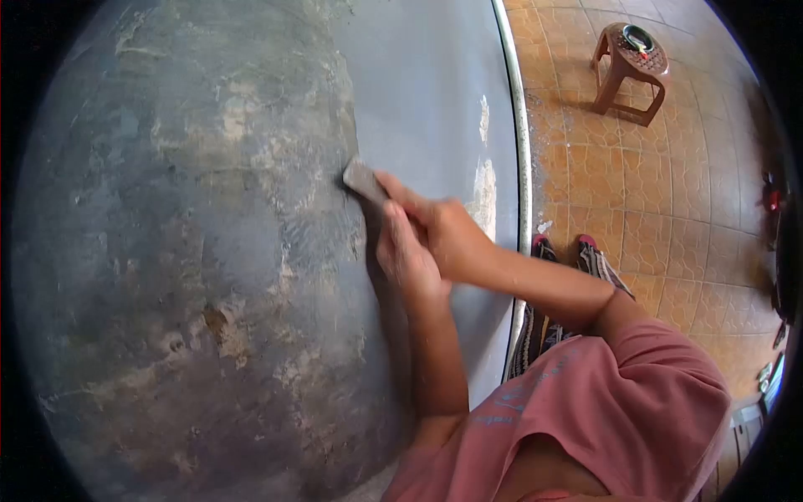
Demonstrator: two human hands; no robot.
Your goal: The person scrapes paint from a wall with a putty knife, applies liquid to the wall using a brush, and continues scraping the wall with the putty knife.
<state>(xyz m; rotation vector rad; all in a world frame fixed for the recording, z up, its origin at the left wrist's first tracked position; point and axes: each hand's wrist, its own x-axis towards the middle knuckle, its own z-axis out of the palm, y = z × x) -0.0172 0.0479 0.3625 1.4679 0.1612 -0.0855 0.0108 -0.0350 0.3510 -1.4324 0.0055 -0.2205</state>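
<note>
A flat grey scraper (365, 181) has its blade against the wall, where the rough, patchy area (242, 167) meets smooth blue-grey paint (418, 75). My right hand (454, 237) is closed around the scraper's handle end, fingers pointing toward the blade. Just below, my left hand (410, 261) is closed too, pressed together with the right one at the tool. Most of the handle is hidden by both hands, which are slightly blurred.
A pale edge strip (520, 151) bounds the painted surface on the right. White bare patches (486, 197) show near it. Beyond lies an orange tiled floor (569, 180), with a brown plastic stool (615, 84) bearing a round dark dish (637, 37). My feet stand close to the strip.
</note>
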